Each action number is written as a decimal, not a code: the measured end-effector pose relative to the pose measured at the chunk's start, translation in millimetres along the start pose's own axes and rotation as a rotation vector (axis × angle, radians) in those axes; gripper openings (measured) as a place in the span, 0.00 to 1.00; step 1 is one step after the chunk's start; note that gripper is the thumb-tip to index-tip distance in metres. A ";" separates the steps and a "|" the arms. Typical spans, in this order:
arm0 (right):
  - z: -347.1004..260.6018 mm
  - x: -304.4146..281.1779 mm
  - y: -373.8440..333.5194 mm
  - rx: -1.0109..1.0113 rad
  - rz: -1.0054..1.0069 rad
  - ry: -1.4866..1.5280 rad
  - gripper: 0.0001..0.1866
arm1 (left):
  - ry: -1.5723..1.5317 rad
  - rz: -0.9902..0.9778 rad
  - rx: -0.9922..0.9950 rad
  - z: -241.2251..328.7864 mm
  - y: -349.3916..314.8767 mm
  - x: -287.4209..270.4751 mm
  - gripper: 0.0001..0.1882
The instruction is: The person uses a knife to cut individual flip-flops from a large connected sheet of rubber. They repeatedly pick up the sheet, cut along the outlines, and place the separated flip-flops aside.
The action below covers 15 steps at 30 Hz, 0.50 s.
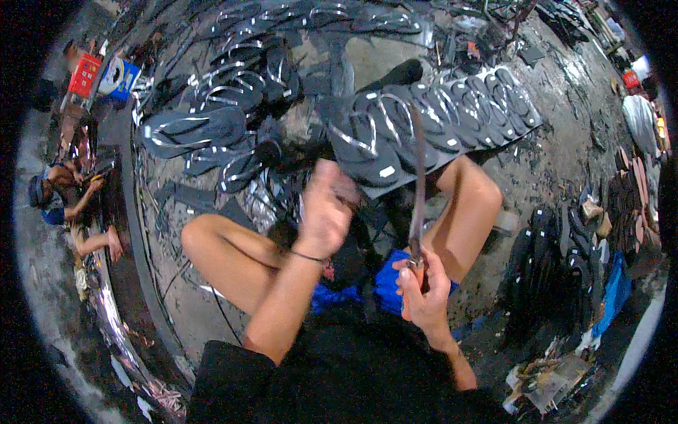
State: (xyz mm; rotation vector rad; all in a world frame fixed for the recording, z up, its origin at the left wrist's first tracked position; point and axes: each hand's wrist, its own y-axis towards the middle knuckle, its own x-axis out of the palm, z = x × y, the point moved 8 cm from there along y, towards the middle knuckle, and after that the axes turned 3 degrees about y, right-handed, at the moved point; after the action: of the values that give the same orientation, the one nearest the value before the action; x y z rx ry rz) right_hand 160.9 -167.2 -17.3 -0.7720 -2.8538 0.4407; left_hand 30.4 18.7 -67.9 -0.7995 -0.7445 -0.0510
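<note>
My right hand (427, 291) is closed round the orange handle of a knife (419, 191), whose long, thin, slightly curved blade points away from me. The blade passes in front of a row of black flip-flops (452, 116) with shiny straps, lying side by side on a dark board (480, 147). My left hand (328, 215) is raised beside the near-left end of that row, close to the nearest flip-flop (364, 152). Motion smears its fingers, so I cannot tell whether they touch anything. A dark band circles the left wrist.
More black flip-flops (194, 131) are heaped at left and along the far side. Dark scraps litter the floor (180, 275) around my bent legs. Stacked dark soles (540, 268) stand at right. Another person (67, 187) sits at far left, near a red box (85, 74).
</note>
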 end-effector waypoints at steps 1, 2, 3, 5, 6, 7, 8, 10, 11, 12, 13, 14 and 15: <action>1.0 -3.0 1.1 0.022 0.015 -0.022 0.22 | 0.010 -0.040 -0.072 -29.6 9.6 17.2 0.18; 2.7 -6.1 -0.4 0.055 0.030 -0.046 0.21 | 0.020 -0.080 -0.050 -41.3 17.0 36.9 0.16; 6.0 -10.0 -4.0 0.091 0.046 -0.075 0.21 | 0.037 -0.021 -0.071 -50.6 30.0 39.8 0.13; 8.2 -12.0 -5.1 0.138 0.032 -0.023 0.20 | 0.154 0.011 -0.041 -44.5 40.4 41.3 0.12; 2.3 -8.8 -7.6 0.150 0.027 0.011 0.21 | 0.128 0.011 -0.034 -38.6 36.0 38.0 0.10; 0.5 -9.4 -6.7 0.162 0.023 0.053 0.21 | 0.139 0.012 0.040 -21.7 26.0 44.8 0.08; 6.1 -12.2 -7.0 0.181 -0.043 -0.014 0.22 | 0.182 0.015 0.082 -4.2 22.1 40.0 0.08; 4.9 -10.0 -3.3 0.114 -0.105 -0.207 0.22 | 0.289 0.063 0.081 35.7 14.6 22.6 0.10; 2.7 -2.4 -1.0 0.076 -0.151 -0.304 0.22 | 0.352 0.076 0.074 53.4 10.4 13.9 0.11; -4.5 7.6 4.2 0.022 -0.158 -0.333 0.22 | 0.421 0.118 0.094 63.6 6.6 12.8 0.12; -4.4 15.1 9.4 0.009 -0.184 -0.362 0.22 | 0.479 0.149 0.112 70.3 3.2 17.9 0.12; -2.5 22.7 14.2 -0.003 -0.208 -0.391 0.23 | 0.510 0.149 0.116 72.2 4.1 15.3 0.13; 0.2 30.2 18.8 -0.016 -0.231 -0.420 0.23 | 0.542 0.148 0.120 74.0 5.5 11.6 0.13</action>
State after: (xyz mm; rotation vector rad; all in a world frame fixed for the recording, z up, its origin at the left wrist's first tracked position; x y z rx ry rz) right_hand 143.8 -136.2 -21.4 -0.3764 -3.2836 0.6091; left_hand -2.6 74.5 -30.0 -0.6812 -0.1733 -0.0847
